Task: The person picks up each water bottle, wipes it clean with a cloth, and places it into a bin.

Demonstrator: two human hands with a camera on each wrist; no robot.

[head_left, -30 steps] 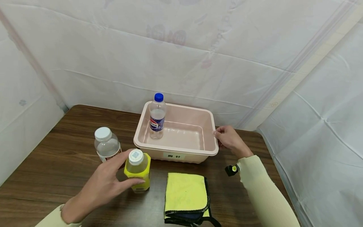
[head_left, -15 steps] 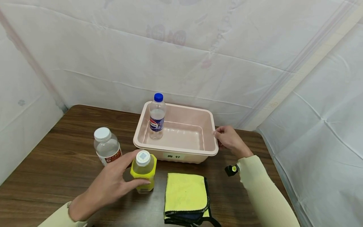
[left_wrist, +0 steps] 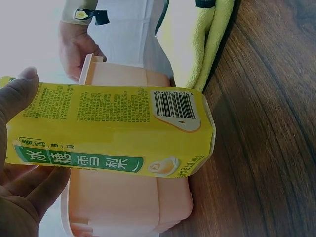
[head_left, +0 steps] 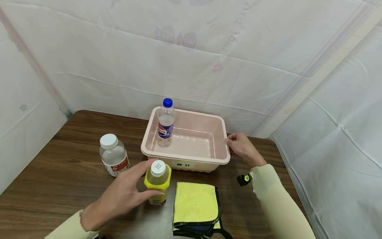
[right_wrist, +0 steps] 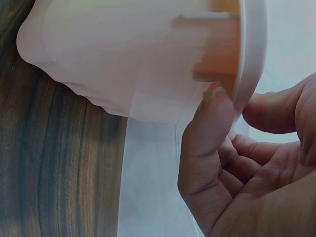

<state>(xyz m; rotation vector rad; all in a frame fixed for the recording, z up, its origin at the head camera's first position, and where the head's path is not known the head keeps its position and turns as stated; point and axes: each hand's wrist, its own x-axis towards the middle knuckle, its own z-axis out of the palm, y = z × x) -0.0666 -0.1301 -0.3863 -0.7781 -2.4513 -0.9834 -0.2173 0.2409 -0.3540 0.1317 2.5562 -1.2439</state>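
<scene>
My left hand point(head_left: 126, 191) grips a yellow-labelled drink bottle point(left_wrist: 113, 131) with a white cap, thumb on one side and fingers on the other. In the head view the bottle is upright, in front of the pale pink bin point(head_left: 185, 156). At the bin's right end, my right hand point(head_left: 243, 147) pinches the rim; in the right wrist view the thumb is on one side of the rim point(right_wrist: 253, 54), with the curled index finger under it. Inside the bin, at its left end, stands a clear bottle with a blue cap point(head_left: 165, 121).
A clear bottle with a white cap point(head_left: 114, 155) stands on the wooden table point(head_left: 59, 159), left of the bin. Near the front lies a folded yellow cloth point(head_left: 196, 202) with black edging. White sheeting point(head_left: 191, 66) hangs behind the table and along both sides.
My left hand has carried the yellow-labelled bottle to the right, closer to the cloth. The right hand keeps its place on the bin's rim.
</scene>
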